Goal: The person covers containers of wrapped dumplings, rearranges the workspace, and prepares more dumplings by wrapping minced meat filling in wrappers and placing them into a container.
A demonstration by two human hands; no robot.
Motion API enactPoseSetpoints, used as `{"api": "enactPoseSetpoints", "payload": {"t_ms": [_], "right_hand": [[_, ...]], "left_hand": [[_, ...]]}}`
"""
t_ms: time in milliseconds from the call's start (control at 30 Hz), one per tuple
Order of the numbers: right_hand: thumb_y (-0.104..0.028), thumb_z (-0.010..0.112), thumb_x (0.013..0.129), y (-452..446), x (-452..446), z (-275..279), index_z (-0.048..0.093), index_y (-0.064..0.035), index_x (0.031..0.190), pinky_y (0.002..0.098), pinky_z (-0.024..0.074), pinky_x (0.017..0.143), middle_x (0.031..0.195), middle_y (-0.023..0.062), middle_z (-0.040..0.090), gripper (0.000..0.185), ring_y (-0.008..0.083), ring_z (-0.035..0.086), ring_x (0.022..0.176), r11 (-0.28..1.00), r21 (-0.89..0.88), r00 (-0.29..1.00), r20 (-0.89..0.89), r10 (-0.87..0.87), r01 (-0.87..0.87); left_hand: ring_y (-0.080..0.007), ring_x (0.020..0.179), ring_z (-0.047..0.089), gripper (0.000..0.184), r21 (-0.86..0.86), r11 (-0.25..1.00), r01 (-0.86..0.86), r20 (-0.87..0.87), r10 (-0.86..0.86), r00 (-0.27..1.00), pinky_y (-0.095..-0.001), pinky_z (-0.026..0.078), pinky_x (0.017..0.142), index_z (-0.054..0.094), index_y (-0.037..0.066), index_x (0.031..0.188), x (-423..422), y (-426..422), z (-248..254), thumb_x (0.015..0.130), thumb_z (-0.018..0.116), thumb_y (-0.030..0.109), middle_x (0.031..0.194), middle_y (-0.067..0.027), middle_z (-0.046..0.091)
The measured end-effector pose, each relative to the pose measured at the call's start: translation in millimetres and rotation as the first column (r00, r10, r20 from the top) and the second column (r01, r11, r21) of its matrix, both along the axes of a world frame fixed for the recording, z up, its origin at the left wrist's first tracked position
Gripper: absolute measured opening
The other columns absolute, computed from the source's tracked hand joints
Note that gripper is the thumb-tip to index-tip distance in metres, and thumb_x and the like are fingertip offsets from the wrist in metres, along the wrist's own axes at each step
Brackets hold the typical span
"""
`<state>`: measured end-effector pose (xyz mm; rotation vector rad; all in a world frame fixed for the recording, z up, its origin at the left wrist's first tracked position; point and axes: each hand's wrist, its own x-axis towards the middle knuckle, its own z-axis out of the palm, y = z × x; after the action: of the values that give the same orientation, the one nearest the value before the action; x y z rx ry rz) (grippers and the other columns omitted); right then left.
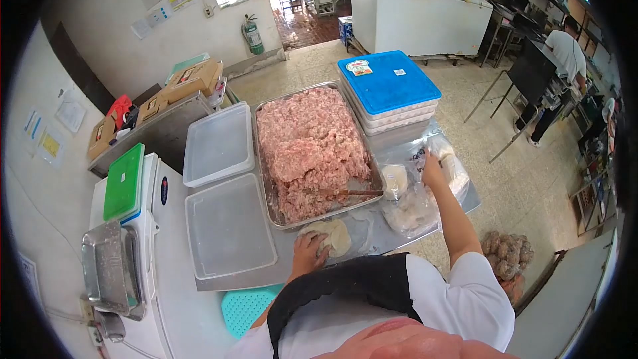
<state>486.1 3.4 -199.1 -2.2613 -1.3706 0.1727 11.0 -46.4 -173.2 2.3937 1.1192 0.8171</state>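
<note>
Near the front edge of the metal table, my left hand (309, 252) grips the edge of pale, round, flat dough wrappers (337, 238). My right hand (432, 168) reaches to the right side, fingers closed at a clear plastic bag (413, 211) with dark print near the fingertips; the fingertips are partly hidden. Whitish stacks of wrappers (395, 181) show inside the plastic around it. Behind my hands stands a large metal tray (259, 159) heaped with pink minced meat (309, 136). A brown flat stick (359, 193) lies in the meat at the near right.
Two translucent plastic containers (229, 226) sit left of the tray. Stacked boxes under a blue lid (389, 80) stand behind the bags. A white appliance (193, 319) is at left, a chest freezer (419, 16) at the back. Another person (568, 53) works at far right.
</note>
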Motion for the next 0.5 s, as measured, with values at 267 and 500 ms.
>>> {"api": "enactPoseSetpoints", "payload": {"t_ms": [267, 500], "right_hand": [[-0.012, 0.049, 0.088, -23, -14, 69, 0.047, 0.0025, 0.125, 0.0479, 0.047, 0.087, 0.107, 0.0302, 0.061, 0.04, 0.0452, 0.059, 0.101, 0.807, -0.459, 0.913, -0.019, 0.408, -0.371], [-0.014, 0.051, 0.087, -37, -23, 44, 0.054, 0.0022, 0.11, 0.0488, 0.0471, 0.083, 0.102, 0.0266, 0.063, 0.028, 0.0438, 0.06, 0.097, 0.998, -0.068, 0.995, -0.102, -0.009, 0.002]], "left_hand": [[-0.0321, 0.108, 0.052, 0.038, -0.032, 0.999, -0.008, 0.018, 0.009, 1.0, -0.0435, 0.039, 0.094, 0.064, 0.014, 0.115, 0, 0, 3, 0.078, 0.071, 0.021, 0.114, -0.0095, 0.057], [-0.032, 0.106, 0.053, 0.035, -0.016, 1.0, -0.006, 0.041, 0.007, 0.999, -0.0426, 0.039, 0.093, 0.065, 0.013, 0.112, 0, 0, 4, 0.079, 0.071, 0.022, 0.111, -0.0097, 0.058]]}}
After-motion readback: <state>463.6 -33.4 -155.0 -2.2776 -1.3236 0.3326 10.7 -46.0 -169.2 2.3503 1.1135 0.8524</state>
